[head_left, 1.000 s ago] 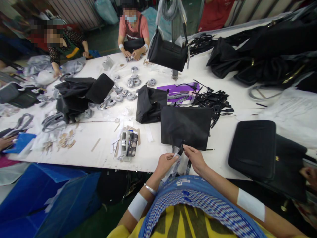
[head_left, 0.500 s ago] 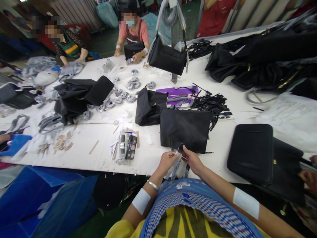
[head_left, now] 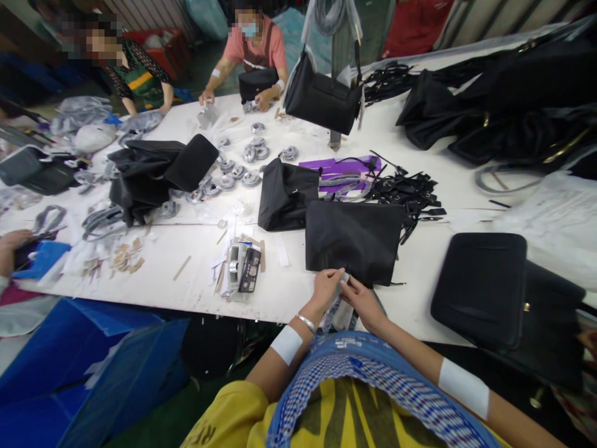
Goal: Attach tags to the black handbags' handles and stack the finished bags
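Note:
Both hands meet at the front edge of a black bag (head_left: 353,239) that lies flat on the white table (head_left: 275,305). My left hand (head_left: 328,287) pinches a small pale piece (head_left: 344,277) between thumb and fingertips. From the right, my right hand (head_left: 364,300) closes its fingers on the same piece. Below the hands hangs a strap in clear wrapping (head_left: 332,313), partly hidden by them. A second black bag (head_left: 286,194) stands just behind the flat one.
Black straps (head_left: 413,196) lie piled behind the bags, near purple sheets (head_left: 342,168). A tape dispenser (head_left: 234,269) sits to the left. A bag hangs from a post (head_left: 324,96). More black bags (head_left: 478,286) are at right. Two people work across the table.
My hands have come closer together, and the pale piece now shows between the fingertips. The view has shifted slightly. A person across the table has reached one hand to a grey item.

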Action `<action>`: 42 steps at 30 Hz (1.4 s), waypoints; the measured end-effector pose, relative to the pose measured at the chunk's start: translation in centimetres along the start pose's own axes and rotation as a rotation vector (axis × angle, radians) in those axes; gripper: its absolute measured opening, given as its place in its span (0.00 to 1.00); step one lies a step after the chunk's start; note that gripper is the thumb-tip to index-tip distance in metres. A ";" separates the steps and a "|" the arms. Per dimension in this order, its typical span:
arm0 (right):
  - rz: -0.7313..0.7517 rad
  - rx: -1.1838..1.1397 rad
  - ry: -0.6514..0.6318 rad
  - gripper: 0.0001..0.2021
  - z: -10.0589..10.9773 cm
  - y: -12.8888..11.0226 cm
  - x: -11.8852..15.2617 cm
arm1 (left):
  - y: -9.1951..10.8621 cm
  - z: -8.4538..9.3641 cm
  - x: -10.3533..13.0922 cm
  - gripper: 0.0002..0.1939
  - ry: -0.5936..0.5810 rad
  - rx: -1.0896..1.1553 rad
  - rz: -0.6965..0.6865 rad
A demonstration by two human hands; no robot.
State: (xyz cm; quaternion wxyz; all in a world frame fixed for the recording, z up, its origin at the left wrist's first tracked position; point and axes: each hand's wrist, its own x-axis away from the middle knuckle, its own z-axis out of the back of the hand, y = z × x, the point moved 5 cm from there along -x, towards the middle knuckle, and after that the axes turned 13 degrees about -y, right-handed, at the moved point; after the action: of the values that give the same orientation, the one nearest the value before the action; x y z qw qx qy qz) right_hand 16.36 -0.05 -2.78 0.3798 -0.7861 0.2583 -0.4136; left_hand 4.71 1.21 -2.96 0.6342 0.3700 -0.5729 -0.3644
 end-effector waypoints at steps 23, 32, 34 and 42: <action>-0.209 0.036 0.181 0.15 4.8 -1.0 -5.0 | -2.1 5.4 13.1 0.16 -0.327 0.263 0.196; 0.370 1.535 0.120 0.23 6.1 -3.5 1.2 | -3.8 7.3 13.4 0.25 -0.174 0.355 0.276; 0.372 1.708 0.151 0.31 4.9 -2.7 1.5 | -3.1 7.0 13.0 0.24 -0.216 0.417 0.265; 0.391 1.714 0.255 0.41 4.5 -4.8 -1.5 | 7.7 6.2 11.5 0.15 -0.343 0.458 -0.066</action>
State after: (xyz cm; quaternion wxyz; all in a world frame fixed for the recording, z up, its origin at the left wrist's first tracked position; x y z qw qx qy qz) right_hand 19.81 5.54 -1.23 0.8699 -0.1216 0.0298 -0.4770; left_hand -0.24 -5.75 9.53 0.4157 0.4550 -0.7269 -0.3029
